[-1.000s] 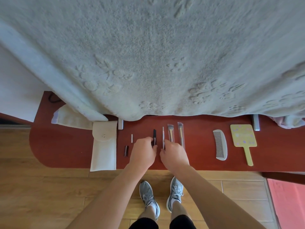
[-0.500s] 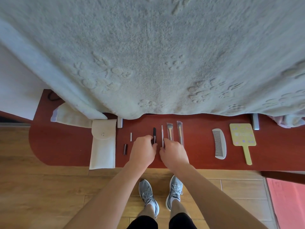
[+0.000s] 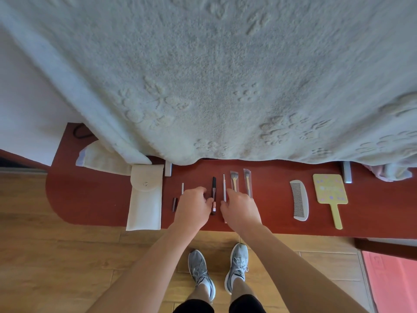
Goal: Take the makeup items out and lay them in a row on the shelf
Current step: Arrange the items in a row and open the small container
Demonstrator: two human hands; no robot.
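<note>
Makeup items (image 3: 247,181) lie in a row on the red-brown wooden shelf (image 3: 270,213), just beyond the person's grey trainers (image 3: 237,265) on the plank floor; the left hand (image 3: 194,206), fingers curled, has its thumb against a slim dark pencil (image 3: 214,186); the right hand (image 3: 242,208) bends over a thin silver stick (image 3: 224,184); whether either hand grips, I cannot tell; two sleeved brushes (image 3: 234,181) lie just right of the stick, a cream fabric pouch (image 3: 145,199) lies to the left, and a grey comb (image 3: 299,199) and yellow hand mirror (image 3: 330,188) lie well to the right; behind hangs a pale fleecy blanket (image 3: 214,75).
</note>
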